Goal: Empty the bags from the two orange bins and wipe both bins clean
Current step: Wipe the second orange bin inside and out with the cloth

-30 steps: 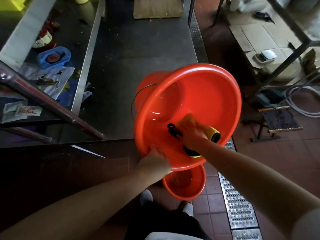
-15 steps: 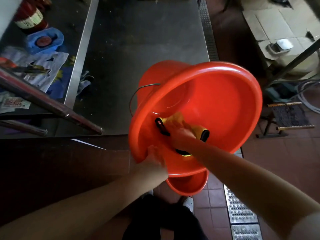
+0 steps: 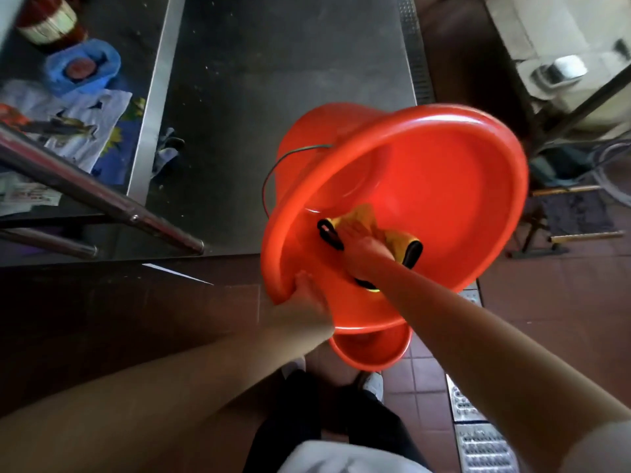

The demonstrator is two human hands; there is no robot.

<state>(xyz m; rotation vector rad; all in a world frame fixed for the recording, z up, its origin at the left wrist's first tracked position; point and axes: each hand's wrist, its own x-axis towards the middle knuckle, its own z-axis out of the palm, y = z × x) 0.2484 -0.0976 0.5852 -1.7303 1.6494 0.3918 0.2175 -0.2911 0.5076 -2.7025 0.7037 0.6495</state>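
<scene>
Left hand (image 3: 304,298) grips the tilted orange bin's (image 3: 454,186) rim, right hand (image 3: 358,244) presses the yellow cloth (image 3: 367,216) inside — best sweep firmly around the wall.

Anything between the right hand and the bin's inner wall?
Yes: in the head view, a yellow cloth with black trim lies under the right hand, against the inside of the orange bin.
</scene>
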